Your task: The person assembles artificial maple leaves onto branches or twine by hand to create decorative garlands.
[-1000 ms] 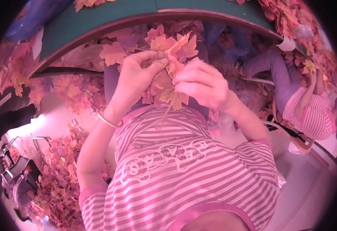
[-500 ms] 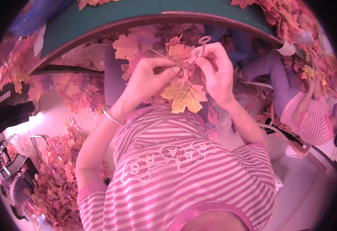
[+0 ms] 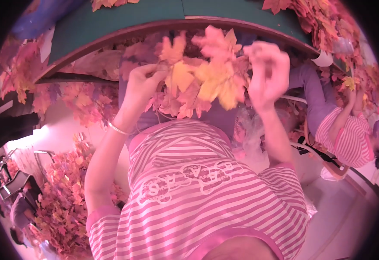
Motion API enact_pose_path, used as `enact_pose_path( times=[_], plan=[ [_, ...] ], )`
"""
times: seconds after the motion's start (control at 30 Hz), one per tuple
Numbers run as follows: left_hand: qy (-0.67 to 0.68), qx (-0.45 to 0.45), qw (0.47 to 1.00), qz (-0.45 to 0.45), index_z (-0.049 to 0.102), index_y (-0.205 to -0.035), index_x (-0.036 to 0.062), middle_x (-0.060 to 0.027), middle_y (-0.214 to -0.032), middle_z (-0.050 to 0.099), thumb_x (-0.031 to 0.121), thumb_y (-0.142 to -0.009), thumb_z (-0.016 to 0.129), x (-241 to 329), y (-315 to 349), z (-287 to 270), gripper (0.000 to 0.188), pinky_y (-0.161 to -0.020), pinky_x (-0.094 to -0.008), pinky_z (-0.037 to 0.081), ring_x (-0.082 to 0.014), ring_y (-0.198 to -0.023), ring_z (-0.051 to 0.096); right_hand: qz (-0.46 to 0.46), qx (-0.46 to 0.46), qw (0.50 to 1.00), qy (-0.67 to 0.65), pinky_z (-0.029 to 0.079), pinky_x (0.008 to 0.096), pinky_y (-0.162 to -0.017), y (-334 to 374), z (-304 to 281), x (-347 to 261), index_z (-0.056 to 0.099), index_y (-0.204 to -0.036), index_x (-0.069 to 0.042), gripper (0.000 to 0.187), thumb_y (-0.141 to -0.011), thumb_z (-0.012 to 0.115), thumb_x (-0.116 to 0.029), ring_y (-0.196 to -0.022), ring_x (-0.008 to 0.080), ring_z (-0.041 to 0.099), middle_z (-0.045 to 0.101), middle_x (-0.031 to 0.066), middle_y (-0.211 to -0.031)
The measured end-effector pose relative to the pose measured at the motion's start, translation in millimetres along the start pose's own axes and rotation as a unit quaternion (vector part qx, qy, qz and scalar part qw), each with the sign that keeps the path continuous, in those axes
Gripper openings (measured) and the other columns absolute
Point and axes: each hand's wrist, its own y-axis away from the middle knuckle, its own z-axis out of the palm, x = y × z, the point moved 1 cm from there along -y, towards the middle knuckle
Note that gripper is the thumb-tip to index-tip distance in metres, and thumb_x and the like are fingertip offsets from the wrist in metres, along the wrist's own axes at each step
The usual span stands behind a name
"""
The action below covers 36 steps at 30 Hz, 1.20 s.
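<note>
Between my hands, in front of my lap, spreads a garland of artificial maple leaves in yellow, orange and pink. My left hand pinches its left end between thumb and fingers. At the other end my right hand is closed, with curled fingers smeared by motion; the leaves reach up to its fingertips, and its exact hold is hard to make out. A thin stem or cord hangs below the leaves near my left wrist, which wears a bracelet.
A green-topped table with a curved-looking edge lies just beyond my hands. More leaves heap at its right end. A large leaf pile covers the floor at left, beside a chair. A co-worker sits at right, handling leaves.
My hands have moved apart, the right one up and rightward, the left one leftward. The leaves, bunched and hanging before, now stretch between them. The ring-shaped stem end no longer shows.
</note>
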Motion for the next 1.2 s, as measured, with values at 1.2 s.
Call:
enact_pose_path(
  times=[1.2],
  plan=[
    [0.355,-0.114,0.928,-0.004,0.054,-0.11,0.0124,-0.0035,-0.096,0.062,0.016,-0.106,0.054,11.6,35.6,30.4,0.006,-0.093,-0.0354,0.053,-0.0183,-0.096,0.063,0.172,-0.477,0.773,0.38,0.054,0.0456,-0.08,36.7,-139.0,15.4,0.068,-0.107,-0.001,0.026,-0.082,0.062,-0.007,-0.093,0.0369,0.067,0.067,0.0221,-0.098]
  ],
)
